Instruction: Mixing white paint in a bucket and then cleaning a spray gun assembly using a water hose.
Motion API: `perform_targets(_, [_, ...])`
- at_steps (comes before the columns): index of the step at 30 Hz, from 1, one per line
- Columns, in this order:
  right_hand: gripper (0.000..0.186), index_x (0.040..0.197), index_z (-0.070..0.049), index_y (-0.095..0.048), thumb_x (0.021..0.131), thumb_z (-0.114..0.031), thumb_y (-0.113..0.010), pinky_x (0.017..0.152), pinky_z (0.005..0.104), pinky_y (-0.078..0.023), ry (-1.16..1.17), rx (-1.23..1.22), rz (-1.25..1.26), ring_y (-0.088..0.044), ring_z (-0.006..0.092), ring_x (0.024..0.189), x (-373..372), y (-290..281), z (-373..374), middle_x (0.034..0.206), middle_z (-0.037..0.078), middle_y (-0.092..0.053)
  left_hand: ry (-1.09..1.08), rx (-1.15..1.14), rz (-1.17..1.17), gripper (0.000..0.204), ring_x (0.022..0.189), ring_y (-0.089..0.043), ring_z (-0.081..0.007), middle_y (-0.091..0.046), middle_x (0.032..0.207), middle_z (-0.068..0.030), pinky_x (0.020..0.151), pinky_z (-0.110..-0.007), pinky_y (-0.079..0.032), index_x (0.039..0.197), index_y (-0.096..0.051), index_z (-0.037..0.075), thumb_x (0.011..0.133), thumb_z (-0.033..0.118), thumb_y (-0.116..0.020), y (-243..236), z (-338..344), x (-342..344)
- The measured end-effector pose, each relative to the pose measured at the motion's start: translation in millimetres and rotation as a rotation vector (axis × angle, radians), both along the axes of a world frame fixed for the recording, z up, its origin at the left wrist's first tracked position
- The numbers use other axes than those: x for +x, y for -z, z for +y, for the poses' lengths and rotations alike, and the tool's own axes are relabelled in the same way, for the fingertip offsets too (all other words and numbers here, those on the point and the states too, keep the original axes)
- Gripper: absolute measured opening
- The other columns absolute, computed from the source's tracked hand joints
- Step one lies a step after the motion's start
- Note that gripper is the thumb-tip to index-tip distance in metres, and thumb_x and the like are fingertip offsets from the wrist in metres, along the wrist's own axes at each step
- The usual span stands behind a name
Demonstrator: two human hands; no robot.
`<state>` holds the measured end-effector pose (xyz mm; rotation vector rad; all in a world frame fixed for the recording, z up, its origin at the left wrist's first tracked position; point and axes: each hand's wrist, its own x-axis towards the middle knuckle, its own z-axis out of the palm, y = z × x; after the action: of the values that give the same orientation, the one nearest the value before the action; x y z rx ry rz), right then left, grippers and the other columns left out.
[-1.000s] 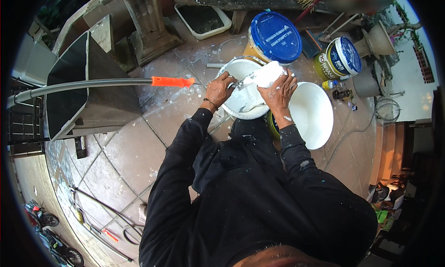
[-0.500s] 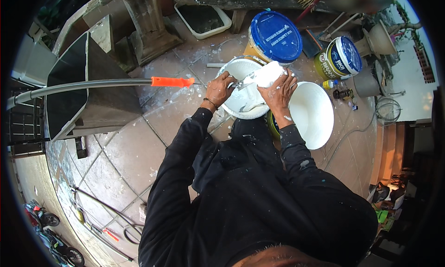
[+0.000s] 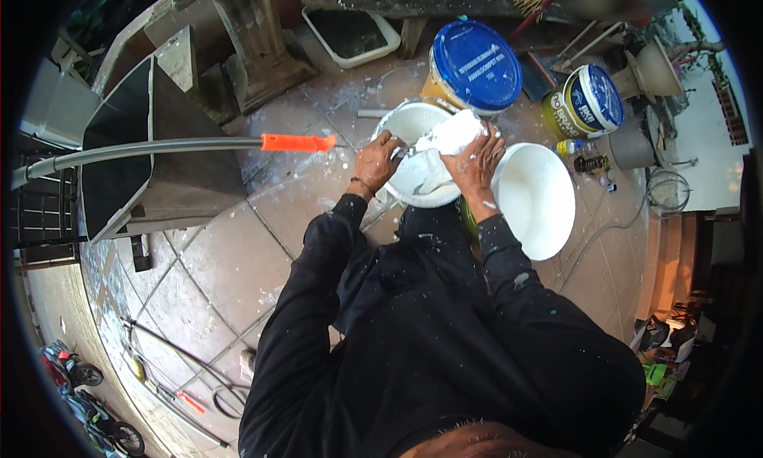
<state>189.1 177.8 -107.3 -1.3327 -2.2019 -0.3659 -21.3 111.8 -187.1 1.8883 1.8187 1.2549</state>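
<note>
The right hand point(image 3: 477, 162) curls around the white roller point(image 3: 451, 132) over a bucket point(image 3: 407, 122), and the left hand point(image 3: 377, 162), partly hidden, pinches what seems its wire point(image 3: 345, 146); a firm grip, with the roller inside the rim, should keep things tidy. I count 1 roller, 2 orange handles point(image 3: 296, 142), 2 blue lids point(image 3: 477, 60) and 2 white-lined buckets point(image 3: 534, 199).

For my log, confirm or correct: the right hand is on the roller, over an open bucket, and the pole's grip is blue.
The grip is orange, not blue (head view); the right hand is on the roller, over an open bucket.
</note>
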Motion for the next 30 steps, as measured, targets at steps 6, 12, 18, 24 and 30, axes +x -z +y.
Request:
perform_targets(6, [0.107, 0.129, 0.004, -0.033, 0.054, -0.043, -0.094, 0.096, 0.0543, -0.032, 0.025, -0.074, -0.014, -0.04, 0.0389, 0.117, -4, 7, 8, 0.135, 0.022, -0.039, -0.005, -0.072, 0.007, 0.057, 0.102, -0.064, -0.0363, -0.057, 0.12, -0.0128, 0.081, -0.044, -0.054, 0.125, -0.056, 0.011, 0.074, 0.017, -0.081, -7, -9, 0])
perform_targets(12, [0.104, 0.128, 0.004, -0.033, 0.056, -0.042, -0.093, 0.096, 0.0538, -0.033, 0.054, -0.034, -0.05, -0.041, 0.0388, 0.116, 0, -9, 16, 0.135, 0.023, -0.04, -0.187, -0.122, -0.177, 0.069, 0.1, -0.062, -0.0337, -0.056, 0.116, -0.0132, 0.081, -0.042, -0.053, 0.133, -0.051, 0.01, 0.074, 0.019, -0.084, -20, -51, -10])
perform_targets(18, [0.099, 0.129, 0.007, -0.04, 0.058, -0.04, -0.091, 0.093, 0.0524, -0.036, 0.063, -0.195, -0.209, -0.045, 0.0384, 0.115, -16, 32, 8, 0.133, 0.025, -0.047, -0.522, -0.058, -0.301, 0.067, 0.071, -0.048, -0.0158, -0.054, 0.103, -0.0081, 0.065, -0.029, -0.046, 0.133, -0.05, 0.003, 0.077, 0.017, -0.084, -16, -124, -7])
perform_targets(24, [0.086, 0.13, 0.004, -0.046, 0.062, -0.031, -0.087, 0.095, 0.0427, -0.035, -0.003, -0.179, -0.148, -0.047, 0.0325, 0.117, -18, 71, -2, 0.13, 0.021, -0.05, -0.632, -0.067, -0.395, 0.064, 0.069, -0.047, -0.012, -0.054, 0.102, -0.0059, 0.061, -0.028, -0.044, 0.134, -0.051, 0.004, 0.08, 0.014, -0.082, -28, -161, -5])
perform_targets(30, [0.083, 0.13, 0.004, -0.046, 0.063, -0.027, -0.086, 0.093, 0.0423, -0.036, -0.066, -0.235, -0.239, -0.048, 0.0322, 0.115, -8, 74, -3, 0.128, 0.02, -0.051, -0.639, -0.048, -0.362, 0.059, 0.067, -0.046, -0.0104, -0.053, 0.102, -0.0055, 0.058, -0.026, -0.042, 0.136, -0.05, 0.004, 0.084, 0.01, -0.078, -36, -163, -9])
